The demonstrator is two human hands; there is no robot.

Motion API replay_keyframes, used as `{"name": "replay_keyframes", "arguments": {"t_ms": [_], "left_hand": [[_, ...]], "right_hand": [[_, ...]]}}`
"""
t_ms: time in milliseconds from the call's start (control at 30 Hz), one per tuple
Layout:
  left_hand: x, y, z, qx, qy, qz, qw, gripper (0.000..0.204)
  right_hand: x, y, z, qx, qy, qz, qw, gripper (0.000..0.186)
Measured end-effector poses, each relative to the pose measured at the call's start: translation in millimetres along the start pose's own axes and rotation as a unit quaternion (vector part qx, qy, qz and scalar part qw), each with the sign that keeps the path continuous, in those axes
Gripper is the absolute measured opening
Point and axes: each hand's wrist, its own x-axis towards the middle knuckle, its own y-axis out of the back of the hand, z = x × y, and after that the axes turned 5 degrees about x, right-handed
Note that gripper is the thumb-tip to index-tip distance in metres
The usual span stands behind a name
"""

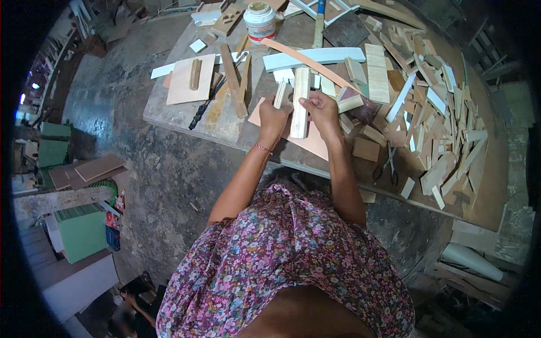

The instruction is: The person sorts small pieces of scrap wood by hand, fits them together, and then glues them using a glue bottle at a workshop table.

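Note:
At the near edge of the workbench, my left hand is closed round a narrow pale wood strip that points away from me. Beside it, my right hand grips a wider pale wood block along its right side, thumb on top. A flat peach-coloured board lies under both hands. Just beyond them, a long white curved strip is crossed by a thin peach-coloured strip. Another short wood piece lies right of my right hand.
A heap of wood offcuts covers the bench's right side, with scissors at its near edge. A white tub stands at the back, a hammer right of it. Left lies a square board. Another person appears lower left.

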Motion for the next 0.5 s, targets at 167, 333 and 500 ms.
{"name": "replay_keyframes", "arguments": {"t_ms": [167,333,500], "left_hand": [[-0.3,7.3,-3.6,0.126,-0.056,0.030,0.990,0.030],[3.6,9.8,-11.3,0.150,-0.053,0.042,0.986,0.031],[2.0,9.0,-12.0,0.082,-0.020,0.013,0.996,0.032]], "right_hand": [[-3.8,-11.0,-5.4,-0.029,0.027,0.018,0.999,0.025],[-6.6,-14.6,-4.2,-0.070,0.053,0.027,0.996,0.032],[-8.5,-10.7,-0.7,-0.035,0.048,0.016,0.998,0.030]]}}
